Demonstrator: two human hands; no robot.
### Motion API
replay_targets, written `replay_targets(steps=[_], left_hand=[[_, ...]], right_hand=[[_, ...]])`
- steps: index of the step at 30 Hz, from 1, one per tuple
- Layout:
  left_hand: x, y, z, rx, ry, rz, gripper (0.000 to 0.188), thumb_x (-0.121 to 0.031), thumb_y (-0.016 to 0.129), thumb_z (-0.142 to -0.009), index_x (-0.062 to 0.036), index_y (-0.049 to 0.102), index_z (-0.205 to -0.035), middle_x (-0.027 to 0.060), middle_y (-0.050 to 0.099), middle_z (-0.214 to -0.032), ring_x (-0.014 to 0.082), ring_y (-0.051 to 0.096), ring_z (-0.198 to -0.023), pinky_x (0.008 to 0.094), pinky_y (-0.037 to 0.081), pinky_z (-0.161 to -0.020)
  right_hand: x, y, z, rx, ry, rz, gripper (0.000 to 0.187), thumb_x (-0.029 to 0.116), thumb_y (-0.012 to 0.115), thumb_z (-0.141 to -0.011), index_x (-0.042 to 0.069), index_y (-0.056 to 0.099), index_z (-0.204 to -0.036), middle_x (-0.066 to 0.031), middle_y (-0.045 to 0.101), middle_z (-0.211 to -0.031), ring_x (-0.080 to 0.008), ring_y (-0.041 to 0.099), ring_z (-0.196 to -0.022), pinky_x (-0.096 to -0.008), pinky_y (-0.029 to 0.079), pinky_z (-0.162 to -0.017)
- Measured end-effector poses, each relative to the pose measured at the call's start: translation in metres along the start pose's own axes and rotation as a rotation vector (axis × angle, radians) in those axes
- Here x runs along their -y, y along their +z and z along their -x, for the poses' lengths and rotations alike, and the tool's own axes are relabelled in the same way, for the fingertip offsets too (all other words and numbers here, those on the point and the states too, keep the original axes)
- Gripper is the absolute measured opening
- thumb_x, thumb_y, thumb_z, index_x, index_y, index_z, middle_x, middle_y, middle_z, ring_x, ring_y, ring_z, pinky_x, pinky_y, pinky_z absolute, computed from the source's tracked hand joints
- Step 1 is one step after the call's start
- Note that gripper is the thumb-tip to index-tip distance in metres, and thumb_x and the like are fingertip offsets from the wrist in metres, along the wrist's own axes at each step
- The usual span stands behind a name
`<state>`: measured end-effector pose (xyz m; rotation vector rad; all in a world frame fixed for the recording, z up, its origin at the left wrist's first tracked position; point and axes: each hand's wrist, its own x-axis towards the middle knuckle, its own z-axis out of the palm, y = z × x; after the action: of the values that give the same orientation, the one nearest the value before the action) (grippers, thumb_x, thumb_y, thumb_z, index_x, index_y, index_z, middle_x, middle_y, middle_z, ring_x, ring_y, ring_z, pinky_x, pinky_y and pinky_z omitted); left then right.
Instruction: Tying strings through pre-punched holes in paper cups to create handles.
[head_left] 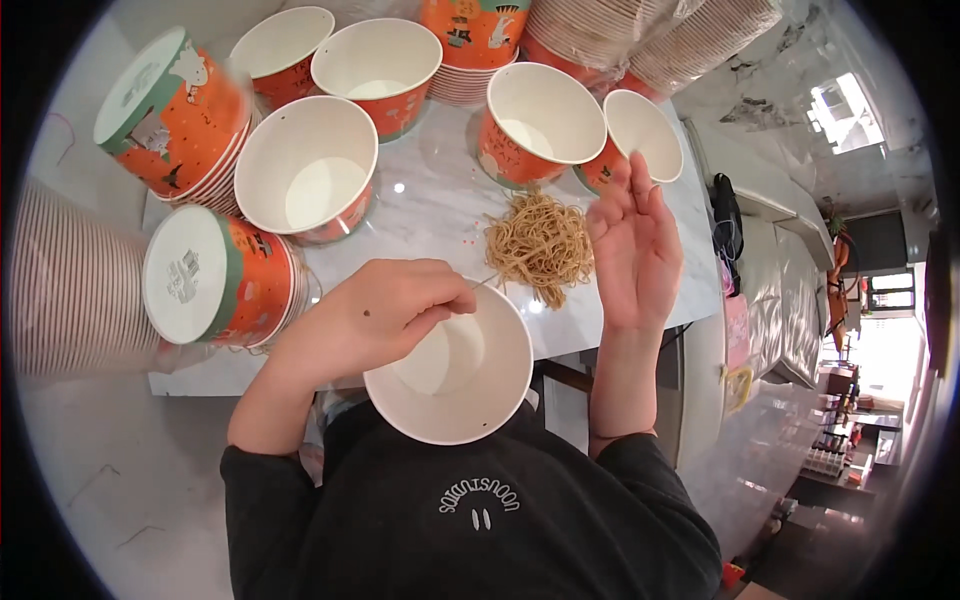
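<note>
A white-lined paper bucket (450,418) rests against me at the table's near edge, its mouth facing up. A small hole shows near its rim. My left hand (385,310) reaches over this bucket's far left rim, thumb and fingers pinched together. A thin tan string (487,282) sticks out from the fingertips; the rest of it is hidden. Past the bucket lies a loose tangle of tan strings (540,245) on the table. My right hand (640,250) is raised just right of the tangle, fingers stretched out, with nothing visible in it.
Open orange buckets (308,170) stand on the marble-look table (430,215), several of them holed near the rim. Upside-down stacks (190,270) line the left side. Plastic-wrapped bucket stacks (700,50) are at the back right. A tall nested stack (75,280) stands far left.
</note>
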<state>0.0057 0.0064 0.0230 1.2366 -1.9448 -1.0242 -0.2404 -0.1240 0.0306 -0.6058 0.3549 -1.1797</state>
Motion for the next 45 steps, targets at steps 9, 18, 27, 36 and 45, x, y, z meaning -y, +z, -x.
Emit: replay_targets(steps=[9,18,27,36,45], left_hand=[[-0.019,0.014,-0.009,-0.562,0.151,0.103,0.059,-0.005,0.081,-0.082,-0.0053,0.063,-0.137,0.0086,0.072,-0.127,0.0222,0.071,-0.11,0.0341,0.055,-0.091],[-0.01,0.011,0.0,-0.047,-0.091,0.461,0.027,-0.014,0.075,-0.094,-0.0079,0.07,-0.12,0.0,0.071,-0.1,0.0076,0.061,-0.081,0.0247,0.047,-0.071],[-0.013,0.02,-0.004,0.028,-0.266,1.024,0.009,-0.007,0.07,-0.096,-0.0046,0.062,-0.099,0.0043,0.071,-0.101,0.0052,0.058,-0.081,0.0211,0.045,-0.07],[-0.007,-0.006,-0.001,-0.073,-0.25,0.872,0.01,-0.007,0.068,-0.099,-0.0021,0.062,-0.104,0.0033,0.072,-0.091,0.0077,0.068,-0.085,0.024,0.053,-0.075],[-0.02,0.009,0.005,-0.274,-0.185,0.491,0.014,-0.005,0.069,-0.096,-0.003,0.057,-0.103,0.0046,0.069,-0.084,0.0108,0.067,-0.078,0.027,0.052,-0.071]], right_hand=[[-0.012,0.042,0.046,0.369,0.539,0.674,0.019,0.002,0.06,-0.099,0.002,0.054,-0.117,0.0033,0.056,-0.081,-0.004,0.048,-0.07,-0.0205,0.036,-0.064],[-0.004,0.041,0.047,0.382,0.305,0.766,0.012,0.001,0.055,-0.104,0.004,0.053,-0.116,0.0048,0.057,-0.091,-0.0012,0.049,-0.079,-0.0195,0.039,-0.07],[-0.001,0.039,0.045,0.348,0.232,0.779,0.01,0.002,0.057,-0.104,0.003,0.057,-0.114,0.0032,0.06,-0.092,-0.0024,0.05,-0.078,-0.02,0.04,-0.068],[0.014,0.026,0.034,0.222,0.041,0.947,0.013,0.004,0.065,-0.099,0.003,0.063,-0.113,0.0054,0.058,-0.081,-0.0019,0.047,-0.073,-0.0197,0.037,-0.066],[-0.018,0.044,0.046,0.54,0.274,1.187,0.034,0.008,0.074,-0.093,0.001,0.062,-0.124,-0.0046,0.07,-0.105,-0.0151,0.065,-0.109,-0.0334,0.05,-0.096]])
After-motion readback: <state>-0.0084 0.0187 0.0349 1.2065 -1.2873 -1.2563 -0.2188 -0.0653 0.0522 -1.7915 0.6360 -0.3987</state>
